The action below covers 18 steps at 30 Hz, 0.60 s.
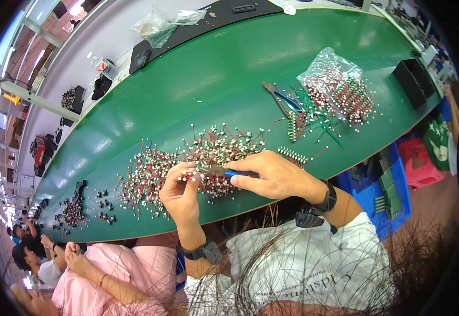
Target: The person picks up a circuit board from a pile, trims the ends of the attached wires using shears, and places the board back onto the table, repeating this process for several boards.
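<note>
Head view: the left hand (181, 192) pinches several red-wired white parts (189, 176), the right hand (271, 175) one pair of blue-handled pliers (228, 172).

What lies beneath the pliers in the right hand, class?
A pile of red wires with white ends shows around the pliers; what the pliers and right hand cover cannot be seen.

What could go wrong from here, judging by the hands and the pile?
1. The blue-handled tool in the right hand has its tip close to the left hand; a slip might nip the fingers.
2. The small white-and-red part is pinched above a pile of similar pieces; if dropped, it could be hard to pick out.
3. Some loose pieces lie near the table's near edge; a forearm might brush them off.
</note>
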### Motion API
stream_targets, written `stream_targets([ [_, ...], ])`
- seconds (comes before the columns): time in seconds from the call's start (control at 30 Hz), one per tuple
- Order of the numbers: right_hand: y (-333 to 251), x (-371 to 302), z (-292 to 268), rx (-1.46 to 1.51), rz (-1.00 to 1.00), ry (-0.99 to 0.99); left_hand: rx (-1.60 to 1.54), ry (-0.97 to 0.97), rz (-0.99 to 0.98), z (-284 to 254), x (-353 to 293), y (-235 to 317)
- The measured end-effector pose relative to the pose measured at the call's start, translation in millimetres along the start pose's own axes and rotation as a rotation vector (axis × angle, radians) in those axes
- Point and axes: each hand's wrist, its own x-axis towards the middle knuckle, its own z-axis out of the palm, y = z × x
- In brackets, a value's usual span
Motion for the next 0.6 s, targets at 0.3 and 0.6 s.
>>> stream_targets([
  [0.3,3.8,1.4,1.9,-0.022,-0.006,0.028,0.015,0.010,0.034,-0.2,0.8,-3.5],
  [0.6,11.9,3.7,3.4,0.089,-0.016,0.005,-0.029,0.040,0.006,-2.5,-1.8,-8.2],
])
